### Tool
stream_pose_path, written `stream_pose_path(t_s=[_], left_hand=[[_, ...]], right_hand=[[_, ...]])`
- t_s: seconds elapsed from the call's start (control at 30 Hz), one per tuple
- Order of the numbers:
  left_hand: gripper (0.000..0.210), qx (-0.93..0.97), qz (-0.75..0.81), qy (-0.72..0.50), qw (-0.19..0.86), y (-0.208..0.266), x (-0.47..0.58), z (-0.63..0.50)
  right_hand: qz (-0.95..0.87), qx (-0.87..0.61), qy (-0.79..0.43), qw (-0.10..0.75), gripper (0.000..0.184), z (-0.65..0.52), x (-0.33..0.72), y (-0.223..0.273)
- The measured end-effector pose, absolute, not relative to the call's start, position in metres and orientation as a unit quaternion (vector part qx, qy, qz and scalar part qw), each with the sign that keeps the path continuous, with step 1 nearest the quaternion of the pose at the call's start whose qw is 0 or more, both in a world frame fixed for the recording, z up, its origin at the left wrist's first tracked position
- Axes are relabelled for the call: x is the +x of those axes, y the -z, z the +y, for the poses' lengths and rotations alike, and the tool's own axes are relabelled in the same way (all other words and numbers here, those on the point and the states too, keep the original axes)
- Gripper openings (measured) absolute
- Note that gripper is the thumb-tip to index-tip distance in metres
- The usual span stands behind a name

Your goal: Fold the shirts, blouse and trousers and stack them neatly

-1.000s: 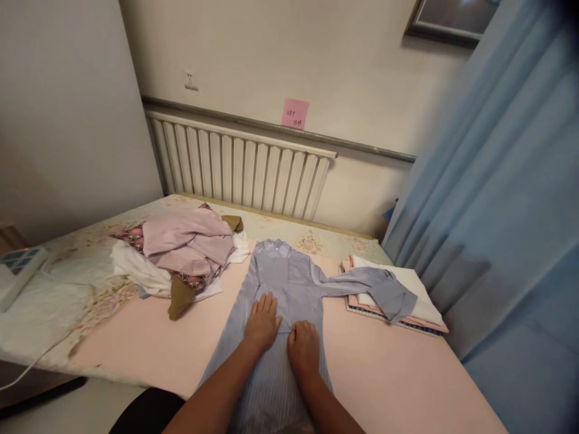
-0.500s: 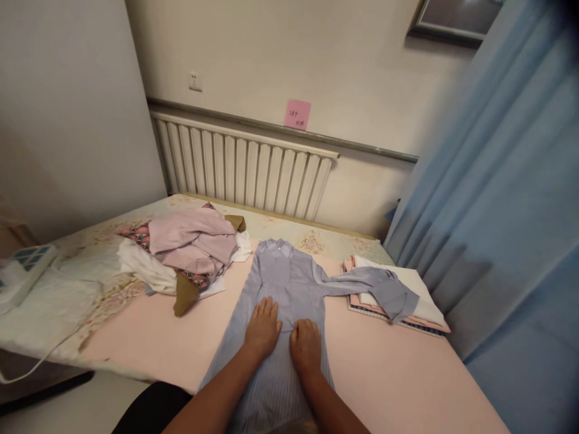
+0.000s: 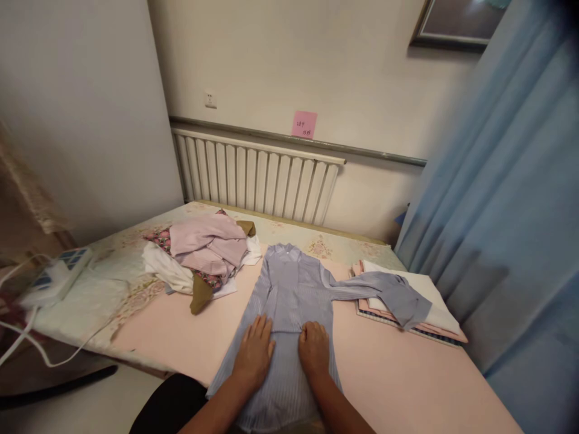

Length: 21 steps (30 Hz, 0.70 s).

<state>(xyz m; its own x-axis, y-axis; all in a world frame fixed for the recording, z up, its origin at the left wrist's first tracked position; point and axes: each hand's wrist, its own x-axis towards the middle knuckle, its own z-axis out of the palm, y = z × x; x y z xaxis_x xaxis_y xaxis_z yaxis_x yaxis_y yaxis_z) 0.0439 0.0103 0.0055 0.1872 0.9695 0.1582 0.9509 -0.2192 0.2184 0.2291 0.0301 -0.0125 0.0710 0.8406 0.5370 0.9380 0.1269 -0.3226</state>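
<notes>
A blue-grey striped long-sleeved shirt (image 3: pixel 294 283) lies spread lengthwise before me, its collar at the far end. One sleeve stretches to the right, across a stack of folded clothes (image 3: pixel 427 286). My left hand (image 3: pixel 254 352) rests flat on the left side of the shirt's middle, fingers extended. Close by on the right, my right hand (image 3: pixel 315 349) has its fingers curled, pinching the shirt at the end of a crosswise crease that runs between both hands. The shirt's near end passes between my forearms.
A crumpled clothes pile (image 3: pixel 205 244) lies left of the shirt on a pink cloth (image 3: pixel 407 380). A power strip (image 3: pixel 58 277) with white cords sits at the table's left end. A radiator (image 3: pixel 257 181) stands behind; a blue curtain (image 3: pixel 493 211) hangs at right.
My left hand has slid back toward me and slightly left over the shirt. My right hand keeps its pinch. The camera view has shifted a little, showing more of the left side.
</notes>
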Motion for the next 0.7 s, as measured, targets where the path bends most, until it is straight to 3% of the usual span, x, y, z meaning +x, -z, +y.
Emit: stream_pose_path(t_s=[0.13,0.37,0.7], left_hand=[[0.052,0.747,0.651,-0.133,0.000,0.001,0.022,0.006],[0.049,0.758,0.633,-0.138,-0.070,0.021,0.005,0.002],[0.048,0.752,0.641,-0.142,-0.067,0.015,0.009,-0.004]], right_hand=[[-0.682,-0.622,0.075,0.378,0.025,0.027,0.226,0.013],[-0.831,-0.428,0.083,0.346,0.063,0.021,0.222,0.015],[-0.867,-0.403,0.039,0.290,0.056,0.022,0.220,0.024]])
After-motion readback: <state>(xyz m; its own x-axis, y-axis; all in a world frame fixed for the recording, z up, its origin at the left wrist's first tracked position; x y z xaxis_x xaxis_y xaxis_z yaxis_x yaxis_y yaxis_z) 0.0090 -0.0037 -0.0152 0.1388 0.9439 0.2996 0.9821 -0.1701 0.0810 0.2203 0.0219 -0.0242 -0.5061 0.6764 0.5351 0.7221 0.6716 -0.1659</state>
